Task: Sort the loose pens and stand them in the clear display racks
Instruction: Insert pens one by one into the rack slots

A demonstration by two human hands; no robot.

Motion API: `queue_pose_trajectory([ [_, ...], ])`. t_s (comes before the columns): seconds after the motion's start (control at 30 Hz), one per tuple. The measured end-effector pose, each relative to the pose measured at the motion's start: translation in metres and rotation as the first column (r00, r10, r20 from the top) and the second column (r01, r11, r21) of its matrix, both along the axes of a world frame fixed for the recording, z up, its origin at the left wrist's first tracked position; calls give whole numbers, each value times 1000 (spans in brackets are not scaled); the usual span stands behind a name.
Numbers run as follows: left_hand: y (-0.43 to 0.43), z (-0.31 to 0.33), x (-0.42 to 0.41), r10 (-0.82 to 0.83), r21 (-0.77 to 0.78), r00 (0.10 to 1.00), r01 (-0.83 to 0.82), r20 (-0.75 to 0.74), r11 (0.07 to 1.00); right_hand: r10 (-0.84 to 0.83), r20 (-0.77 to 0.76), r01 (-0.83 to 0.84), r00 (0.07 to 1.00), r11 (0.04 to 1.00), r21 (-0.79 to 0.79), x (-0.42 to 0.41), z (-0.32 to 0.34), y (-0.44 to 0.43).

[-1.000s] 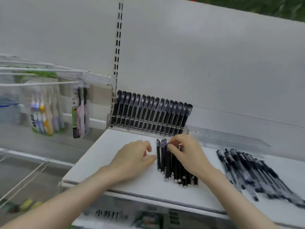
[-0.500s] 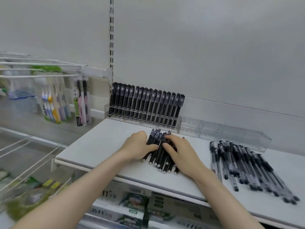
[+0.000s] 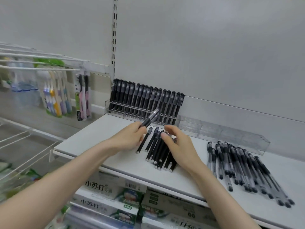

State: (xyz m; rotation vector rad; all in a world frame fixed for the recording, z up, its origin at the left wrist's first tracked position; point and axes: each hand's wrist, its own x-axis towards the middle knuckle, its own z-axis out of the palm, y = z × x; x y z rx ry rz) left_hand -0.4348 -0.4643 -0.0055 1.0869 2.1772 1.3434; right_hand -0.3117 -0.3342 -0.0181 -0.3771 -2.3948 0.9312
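My left hand grips two black pens, lifted off the shelf and pointing up-right toward the rack. My right hand rests with loosely curled fingers on a pile of loose black pens lying on the white shelf. Behind them a clear display rack holds a row of upright black pens. To its right stands an empty clear rack. A second pile of clear-barrelled pens lies at the right.
Toothbrush packs hang on white wire hooks at the left. Boxed toothpaste sits on the lower shelf below the front edge. A slotted upright runs up the grey back wall.
My left hand has lifted two black pens out of the pile and raised them toward the filled rack. My right hand stays on the pile, which is now more spread.
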Motion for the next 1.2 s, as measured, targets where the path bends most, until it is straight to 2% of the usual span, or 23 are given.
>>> queue_pose_trajectory([
  [0.07, -13, 3, 3, -98, 153, 989, 81, 107, 985, 66, -74, -76, 995, 988, -135, -7, 13, -6],
  [0.13, -22, 6, 2, -190, 241, 971, 152, 146, 959, 122, -177, -162, 977, 958, -235, -18, 28, -15],
  [0.27, -33, 8, -15, -238, 330, 957, 174, 166, 928, 112, -364, -253, 925, 895, -367, -49, 48, -31],
  [0.4, -42, 5, -49, -234, 347, 964, 179, 124, 921, 117, -415, -302, 902, 858, -415, -85, 56, -42],
  [0.5, -45, 2, -86, -109, 302, 993, 90, 46, 949, 69, -438, -256, 896, 887, -384, -115, 61, -44],
  [0.57, -46, -3, -117, -10, 282, 998, 25, -56, 959, -4, -453, -165, 891, 929, -332, -138, 66, -44],
  [0.63, -48, -4, -144, 25, 307, 996, 0, -80, 952, -56, -461, -73, 886, 963, -259, -158, 71, -43],
  [0.77, -45, -11, -181, -18, 404, 1000, 17, -2, 914, -132, -517, 62, 845, 987, -151, -196, 76, -43],
  [0.87, -38, -23, -200, -53, 471, 997, 25, 47, 882, -177, -560, 120, 810, 983, -138, -220, 75, -44],
  [0.97, -34, -36, -205, -106, 512, 982, 12, 155, 859, -198, -544, 159, 815, 980, -119, -237, 70, -47],
  [1.1, -35, -44, -203, -142, 576, 980, 37, 138, 817, -206, -517, 190, 831, 978, -84, -249, 66, -51],
  [1.2, -33, -47, -205, -132, 614, 974, -11, 187, 789, -184, -468, 199, 865, 980, -17, -253, 60, -51],
])
